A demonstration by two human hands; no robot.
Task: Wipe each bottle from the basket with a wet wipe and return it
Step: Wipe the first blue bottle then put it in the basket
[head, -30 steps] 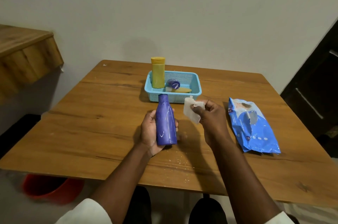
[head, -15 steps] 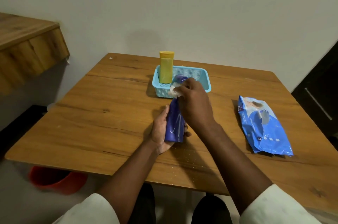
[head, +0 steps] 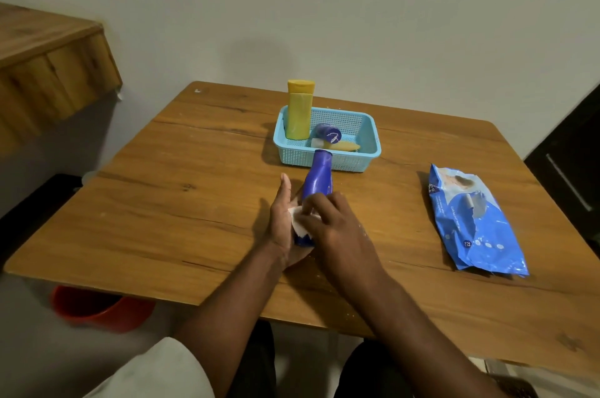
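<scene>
A dark blue bottle (head: pixel 318 177) lies tilted in my left hand (head: pixel 281 219), its cap end pointing at the light blue basket (head: pixel 370 147). My right hand (head: pixel 334 229) presses a white wet wipe (head: pixel 299 223) against the bottle's lower part, near its base. My left hand cups the bottle from below and the left, thumb raised. In the basket a yellow bottle (head: pixel 299 110) stands upright at the left, a small blue bottle (head: pixel 328 132) and a small yellowish one (head: pixel 345 146) lie beside it.
A blue pack of wet wipes (head: pixel 472 222) lies on the wooden table (head: pixel 181 199) to the right. A red bucket (head: pixel 97 308) sits on the floor under the table's left edge. A wooden shelf (head: pixel 48 66) juts out at the left, a dark door (head: pixel 574 167) at the right.
My right hand with the wipe has slid from the bottle's cap end down to its base. The bottle stays held in my left hand.
</scene>
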